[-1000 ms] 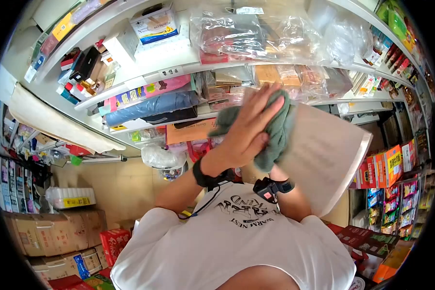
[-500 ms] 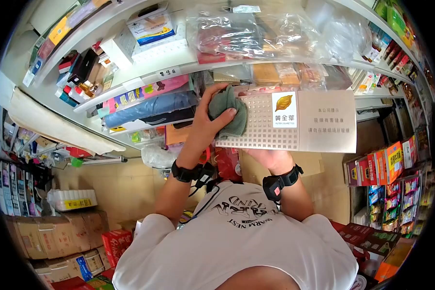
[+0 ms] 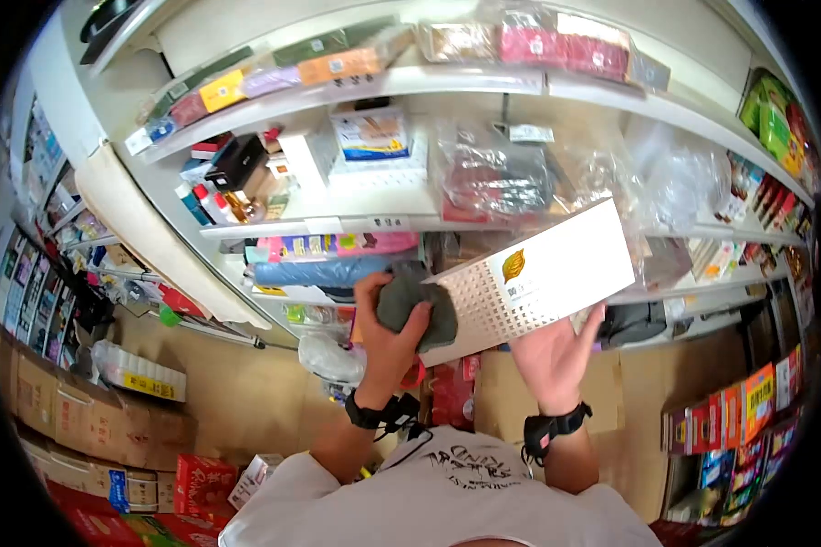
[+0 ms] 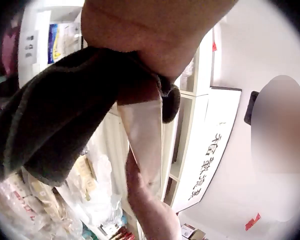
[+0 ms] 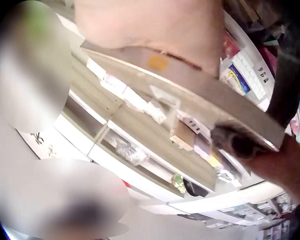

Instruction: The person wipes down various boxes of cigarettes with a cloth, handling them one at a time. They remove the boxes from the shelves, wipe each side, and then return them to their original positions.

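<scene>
In the head view, my left hand [image 3: 385, 354] grips a dark green cloth [image 3: 400, 308] against the left end of a cigarette carton [image 3: 556, 273]. Its thumb presses the cloth on the near face. The carton is pale, with a gold leaf and rows of small squares, and slants up to the right. Under its lower edge, my right hand [image 3: 553, 365] shows its palm, thumb spread away from the carton and fingers hidden behind it. The left wrist view has the cloth [image 4: 55, 115] hanging in folds beside the carton's narrow side [image 4: 144, 127].
White shelves [image 3: 319, 223] in front hold wrapped packs, a tissue-like box [image 3: 371, 129] and clear plastic bags [image 3: 675, 178]. Cardboard boxes [image 3: 91, 401] are stacked on the left floor. Orange and red packs [image 3: 730, 401] stand at right. A rolled cream sheet [image 3: 155, 228] leans by the left shelf.
The carton turned from a steep tilt to level, then its right end rose. My left hand and cloth shifted to the carton's left end. The head view has moved, showing a higher shelf.
</scene>
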`<state>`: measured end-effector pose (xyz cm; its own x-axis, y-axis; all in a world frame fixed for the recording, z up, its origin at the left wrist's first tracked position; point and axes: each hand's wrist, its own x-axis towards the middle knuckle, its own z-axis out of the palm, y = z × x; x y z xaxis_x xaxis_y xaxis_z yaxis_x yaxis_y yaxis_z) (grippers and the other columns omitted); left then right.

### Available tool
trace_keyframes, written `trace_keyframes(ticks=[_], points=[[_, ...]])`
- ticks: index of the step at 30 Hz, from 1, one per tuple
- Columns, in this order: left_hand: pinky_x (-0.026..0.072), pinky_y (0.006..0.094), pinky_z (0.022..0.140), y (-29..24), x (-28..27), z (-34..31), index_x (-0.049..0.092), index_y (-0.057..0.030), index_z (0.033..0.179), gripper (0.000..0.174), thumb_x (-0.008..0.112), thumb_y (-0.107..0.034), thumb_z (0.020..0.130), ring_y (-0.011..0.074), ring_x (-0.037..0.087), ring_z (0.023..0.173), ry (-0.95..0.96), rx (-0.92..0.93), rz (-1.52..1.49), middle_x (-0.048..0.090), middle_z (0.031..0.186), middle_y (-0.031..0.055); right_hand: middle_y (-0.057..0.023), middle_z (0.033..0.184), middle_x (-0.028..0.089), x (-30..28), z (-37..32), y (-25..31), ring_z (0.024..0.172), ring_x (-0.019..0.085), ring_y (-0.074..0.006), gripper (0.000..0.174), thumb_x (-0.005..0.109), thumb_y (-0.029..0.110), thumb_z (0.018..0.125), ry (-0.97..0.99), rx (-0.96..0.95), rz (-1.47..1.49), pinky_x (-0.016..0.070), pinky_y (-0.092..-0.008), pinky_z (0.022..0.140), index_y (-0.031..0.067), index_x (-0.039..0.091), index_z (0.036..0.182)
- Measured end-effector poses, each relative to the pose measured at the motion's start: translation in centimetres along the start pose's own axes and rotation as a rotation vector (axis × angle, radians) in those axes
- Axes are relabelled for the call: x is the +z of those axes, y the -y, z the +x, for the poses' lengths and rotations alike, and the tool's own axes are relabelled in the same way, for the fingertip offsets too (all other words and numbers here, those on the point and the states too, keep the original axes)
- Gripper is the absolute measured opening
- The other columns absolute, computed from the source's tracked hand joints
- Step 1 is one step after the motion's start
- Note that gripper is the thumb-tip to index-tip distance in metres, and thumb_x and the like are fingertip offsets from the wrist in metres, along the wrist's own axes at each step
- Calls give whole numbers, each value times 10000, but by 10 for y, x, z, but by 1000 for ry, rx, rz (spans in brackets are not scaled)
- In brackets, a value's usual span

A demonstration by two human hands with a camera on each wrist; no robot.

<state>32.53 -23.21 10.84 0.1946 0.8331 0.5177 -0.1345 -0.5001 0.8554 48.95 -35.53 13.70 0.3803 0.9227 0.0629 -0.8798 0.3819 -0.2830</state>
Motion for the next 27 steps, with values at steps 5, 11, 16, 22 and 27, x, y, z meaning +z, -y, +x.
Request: trace_keyframes(ticks=[5,11,16,22,27], points=[[434,413,931,-11,-29,10,428,-74,1126,474,673,-46,721,302,532,1034,-77,567,69,457,1212,213,-113,1440,438,-21,3,-19,1262,492,-237,682,641,353,925,138,-91,-772,444,-406,995,93,314,1463],[446,523,947,8,-89,6,484,-157,1004,407,734,-195,684,346,492,1158,-9,1067,351,474,1292,153,-128,1240,582,36,23,-17,1097,571,-156,513,604,148,951,268,-289,-911,472,-309,903,-31,357,1364],[191,545,1139,-21,-96,15,454,-309,833,265,694,-256,734,246,486,1191,-89,1270,783,602,1214,-48,-119,1273,568,96,54,-32,1100,566,-156,488,553,180,985,434,-312,-800,460,-294,915,-34,376,1386],[205,546,1146,-62,-108,54,480,-241,777,183,663,-245,775,259,521,1192,-263,1406,900,612,1187,-11,-45,1033,640,174,87,-54,845,635,-95,464,536,367,993,546,-176,-797,508,-230,582,27,482,1304],[472,568,964,-85,-118,135,431,-106,947,337,718,-84,773,376,584,1072,-581,1368,598,583,1182,175,-96,1022,635,205,115,-59,797,666,-156,480,522,389,993,848,7,-851,526,-257,562,29,469,1307]])
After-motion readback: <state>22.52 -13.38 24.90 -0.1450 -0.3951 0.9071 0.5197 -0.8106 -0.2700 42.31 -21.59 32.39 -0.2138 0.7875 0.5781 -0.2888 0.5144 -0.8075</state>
